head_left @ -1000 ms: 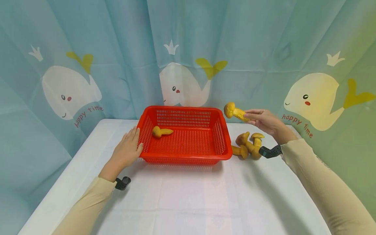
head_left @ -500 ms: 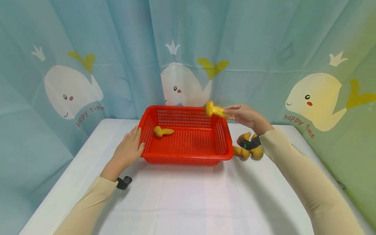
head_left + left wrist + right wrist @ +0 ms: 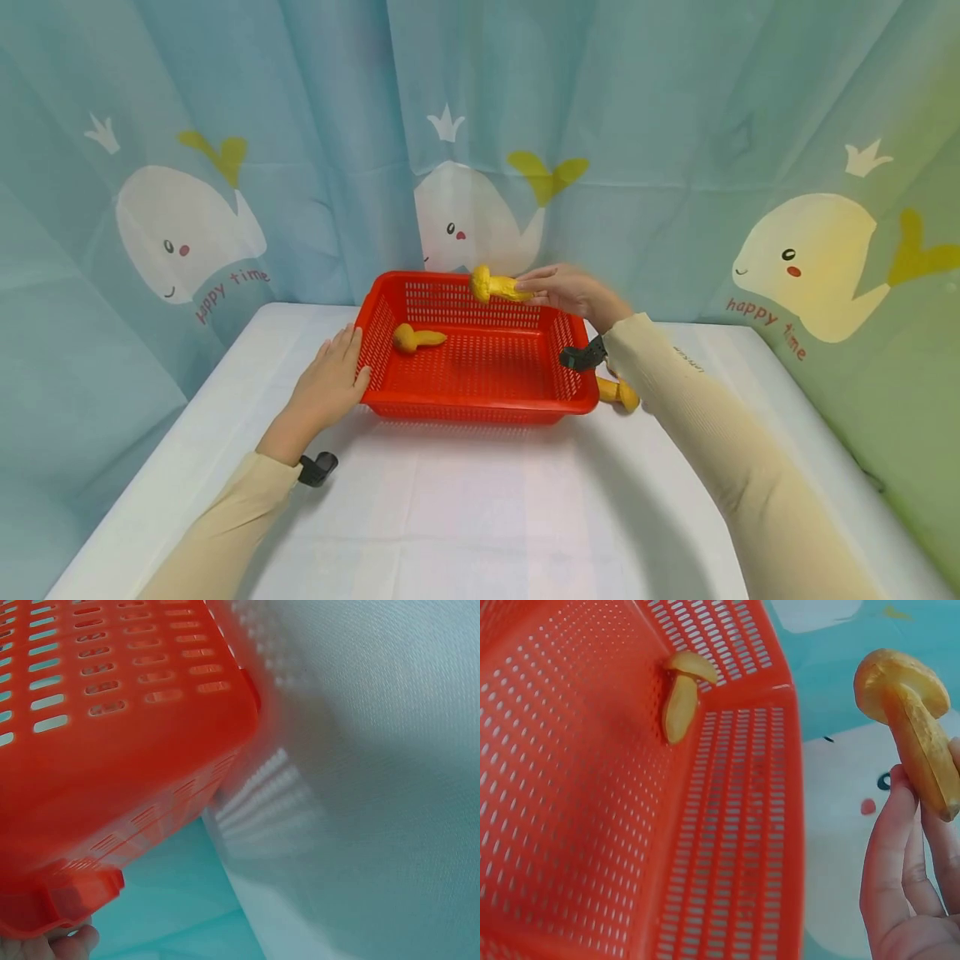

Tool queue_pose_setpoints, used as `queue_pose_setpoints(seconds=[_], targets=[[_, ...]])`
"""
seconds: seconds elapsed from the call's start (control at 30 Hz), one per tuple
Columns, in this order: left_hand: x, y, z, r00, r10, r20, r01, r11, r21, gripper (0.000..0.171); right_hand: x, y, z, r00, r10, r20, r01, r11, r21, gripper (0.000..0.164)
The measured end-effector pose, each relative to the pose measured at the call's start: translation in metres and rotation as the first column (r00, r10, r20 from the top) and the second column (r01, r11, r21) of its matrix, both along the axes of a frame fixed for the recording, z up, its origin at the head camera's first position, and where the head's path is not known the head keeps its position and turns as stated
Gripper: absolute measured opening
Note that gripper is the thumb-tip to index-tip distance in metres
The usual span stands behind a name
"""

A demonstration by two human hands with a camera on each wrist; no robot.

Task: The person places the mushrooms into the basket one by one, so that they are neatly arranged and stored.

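Note:
A yellow mushroom [image 3: 495, 286] is pinched by its stem in my right hand [image 3: 566, 290], with its cap pointing left. Hand and mushroom are over the back right part of a red plastic basket [image 3: 480, 407]. In the right wrist view the held mushroom [image 3: 907, 720] shows its cap and full stem. My left hand [image 3: 322, 385] rests with straight fingers against the basket's left rim. Inside the basket, towards the back left, lies another mushroom [image 3: 417, 337]. The left wrist view shows the basket's outer wall [image 3: 112, 765] and some fingertips at its rim.
Right of the basket, a mushroom [image 3: 619, 393] lies on the white table [image 3: 465, 508], and my right sleeve [image 3: 697, 417] hides most of whatever is beside it. A blue curtain [image 3: 637, 100] with printed whales hangs behind the table.
My right hand has carried its mushroom leftwards, from above the loose mushrooms at the right to over the basket. The left hand stays at the basket's left rim.

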State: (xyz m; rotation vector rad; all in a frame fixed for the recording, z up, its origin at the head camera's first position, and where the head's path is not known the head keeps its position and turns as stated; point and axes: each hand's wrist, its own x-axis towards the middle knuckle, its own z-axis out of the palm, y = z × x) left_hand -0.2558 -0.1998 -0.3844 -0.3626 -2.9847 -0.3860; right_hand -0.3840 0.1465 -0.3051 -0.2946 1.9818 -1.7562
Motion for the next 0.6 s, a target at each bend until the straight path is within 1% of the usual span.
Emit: queue_pose_setpoints(seconds=[0.2,0.47,0.6], targets=[[-0.001,-0.001,-0.001,1.000,0.001,-0.008,-0.001,1.000,-0.007,0.064,-0.008,-0.021,-0.007,1.000,-0.010,-0.003,0.010,0.999,0.035,0.019],[0.000,-0.001,-0.003,1.000,0.005,-0.010,-0.005,1.000,0.000,0.064,-0.017,-0.043,-0.020,0.998,0.056,-0.003,-0.056,0.998,-0.003,0.027],[0.001,-0.001,-0.002,1.000,0.008,-0.017,-0.008,1.000,0.001,0.064,-0.021,-0.053,-0.026,0.997,0.071,0.016,-0.071,0.997,-0.005,0.024]])
